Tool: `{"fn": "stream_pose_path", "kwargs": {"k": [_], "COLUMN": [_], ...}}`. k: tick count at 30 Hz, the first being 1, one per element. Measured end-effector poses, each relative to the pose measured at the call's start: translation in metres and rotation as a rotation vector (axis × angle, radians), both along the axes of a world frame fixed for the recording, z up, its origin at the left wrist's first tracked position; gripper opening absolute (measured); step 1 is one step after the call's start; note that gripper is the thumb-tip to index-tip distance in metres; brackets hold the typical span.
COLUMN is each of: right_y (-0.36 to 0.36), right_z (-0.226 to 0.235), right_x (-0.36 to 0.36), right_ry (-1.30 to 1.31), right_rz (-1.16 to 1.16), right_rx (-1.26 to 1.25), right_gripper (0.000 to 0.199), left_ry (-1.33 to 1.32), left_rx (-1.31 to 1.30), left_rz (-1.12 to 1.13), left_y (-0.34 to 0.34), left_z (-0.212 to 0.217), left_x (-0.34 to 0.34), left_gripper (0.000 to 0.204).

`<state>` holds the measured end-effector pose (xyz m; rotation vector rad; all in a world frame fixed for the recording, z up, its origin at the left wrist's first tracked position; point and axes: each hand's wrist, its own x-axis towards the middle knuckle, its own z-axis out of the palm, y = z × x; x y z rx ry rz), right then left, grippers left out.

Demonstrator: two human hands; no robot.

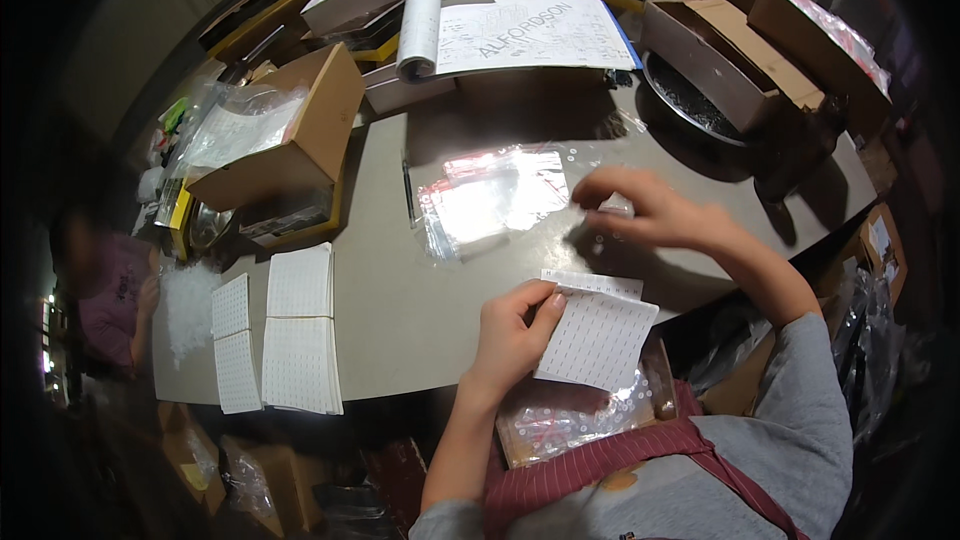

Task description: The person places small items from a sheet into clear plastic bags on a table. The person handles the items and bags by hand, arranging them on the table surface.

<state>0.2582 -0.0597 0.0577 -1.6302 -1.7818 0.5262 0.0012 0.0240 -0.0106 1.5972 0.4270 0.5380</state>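
Observation:
In my left hand (512,333) is a small stack of white label sheets (602,340) printed in rows, pinched at its left edge between thumb and fingers. The sheets are folded or fanned over near the top. My right hand (650,212) hovers over the table, fingers curved with a gap between thumb and index finger, and nothing visible is held there. Just left of it lies a pile of clear zip bags (495,200) with red edges, glaring in the light. Small pale round pieces are scattered around that hand.
Two banded stacks of label sheets (301,330) lie at the table's left. Beside them is a heap of tiny clear bags (192,310). A pen (408,193), a cardboard bin (290,140), a clipboard (530,35) and a round metal bowl (690,100) surround the work area. An open box (515,440) sits at my lap.

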Motion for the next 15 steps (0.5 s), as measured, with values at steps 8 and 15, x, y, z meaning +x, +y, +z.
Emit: {"fn": "stream_pose_path", "kwargs": {"k": [8, 15], "right_y": [0.003, -0.002], "right_z": [0.014, -0.002], "right_x": [-0.059, -0.057], "right_ry": [-0.108, -0.163], "right_rz": [0.149, 0.224], "right_rx": [-0.058, 0.130], "right_gripper": [0.018, 0.023], "left_ry": [-0.071, 0.012], "left_rx": [0.157, 0.134], "left_rz": [-0.059, -0.071], "left_y": [0.001, 0.002], "left_z": [0.007, 0.004], "left_x": [0.000, -0.001], "left_gripper": [0.016, 0.017]}}
